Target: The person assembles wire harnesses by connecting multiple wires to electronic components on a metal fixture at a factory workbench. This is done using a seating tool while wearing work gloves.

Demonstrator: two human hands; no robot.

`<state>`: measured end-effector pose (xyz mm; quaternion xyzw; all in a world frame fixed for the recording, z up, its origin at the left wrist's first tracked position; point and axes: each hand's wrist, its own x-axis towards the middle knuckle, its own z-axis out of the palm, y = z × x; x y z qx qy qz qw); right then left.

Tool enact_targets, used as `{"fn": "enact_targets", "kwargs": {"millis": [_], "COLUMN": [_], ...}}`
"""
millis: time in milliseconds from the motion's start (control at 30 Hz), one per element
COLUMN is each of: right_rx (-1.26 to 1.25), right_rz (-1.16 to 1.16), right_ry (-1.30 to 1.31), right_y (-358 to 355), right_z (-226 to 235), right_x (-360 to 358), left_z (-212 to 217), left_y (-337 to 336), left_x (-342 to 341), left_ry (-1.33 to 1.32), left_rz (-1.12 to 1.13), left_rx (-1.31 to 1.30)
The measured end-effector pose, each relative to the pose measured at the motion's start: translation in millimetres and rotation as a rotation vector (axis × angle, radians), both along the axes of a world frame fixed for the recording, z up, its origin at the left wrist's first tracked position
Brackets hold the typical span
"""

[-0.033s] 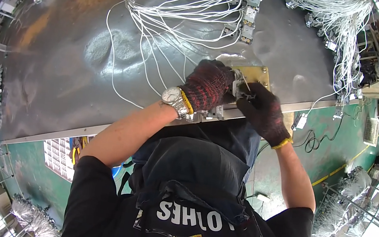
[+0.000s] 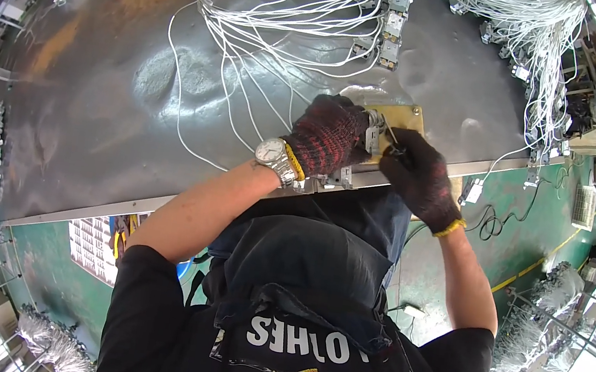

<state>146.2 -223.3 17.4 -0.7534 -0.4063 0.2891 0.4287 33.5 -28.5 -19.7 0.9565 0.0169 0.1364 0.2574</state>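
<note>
At the near edge of the metal-topped table, my left hand [image 2: 328,135] wears a dark red and black knitted glove. Its fingers are closed on a small grey metal connector block [image 2: 373,137], which stands against a brass-coloured plate [image 2: 405,116]. My right hand [image 2: 421,179], gloved alike, is just right of the block with its fingers pinched together. A thin rod [image 2: 390,130] sticks out from the right fingers toward the block; its other end is hidden. White wires [image 2: 245,102] run from a bundle toward my left hand.
More grey connector blocks [image 2: 392,28] lie in a row on the far side of the table [image 2: 117,115]. Another tangle of white wires [image 2: 533,29] hangs over the table's right edge. Pliers with yellow handles [image 2: 120,236] are below the near edge at left.
My right hand has shifted slightly to the right, away from the connector block, and the thin rod has moved with it. The left hand stays in place.
</note>
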Motion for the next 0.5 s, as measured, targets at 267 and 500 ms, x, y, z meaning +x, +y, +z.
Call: {"fn": "enact_targets", "kwargs": {"millis": [267, 500], "right_rx": [0.052, -0.004], "right_rz": [0.167, 0.102], "right_ry": [-0.37, -0.583], "right_y": [-14, 4], "right_z": [37, 57], "right_x": [0, -26], "left_z": [-3, -13], "left_y": [-4, 1], "left_x": [3, 3], "left_ry": [-0.047, -0.076], "left_rz": [0.077, 0.087], "left_rx": [-0.032, 0.175]}}
